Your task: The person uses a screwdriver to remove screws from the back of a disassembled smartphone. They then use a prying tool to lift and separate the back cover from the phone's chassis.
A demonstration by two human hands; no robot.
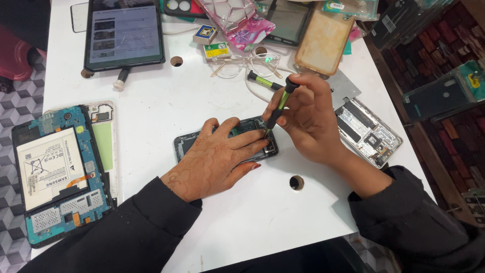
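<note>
My left hand [217, 156] lies flat on an opened dark smartphone [188, 144] in the middle of the white table [166, 106], fingers spread over its inner parts. My right hand [308, 119] grips a black and green screwdriver [281, 101] held nearly upright, its tip down at the phone's right end beside my left fingertips. Much of the phone is hidden under my left hand.
An opened tablet [55, 174] with its battery showing lies at the left edge. Another tablet [124, 33] with a lit screen sits at the back. Glasses [242, 64], a second screwdriver [262, 81], phone cases [323, 40] and a silver phone frame [369, 132] lie around.
</note>
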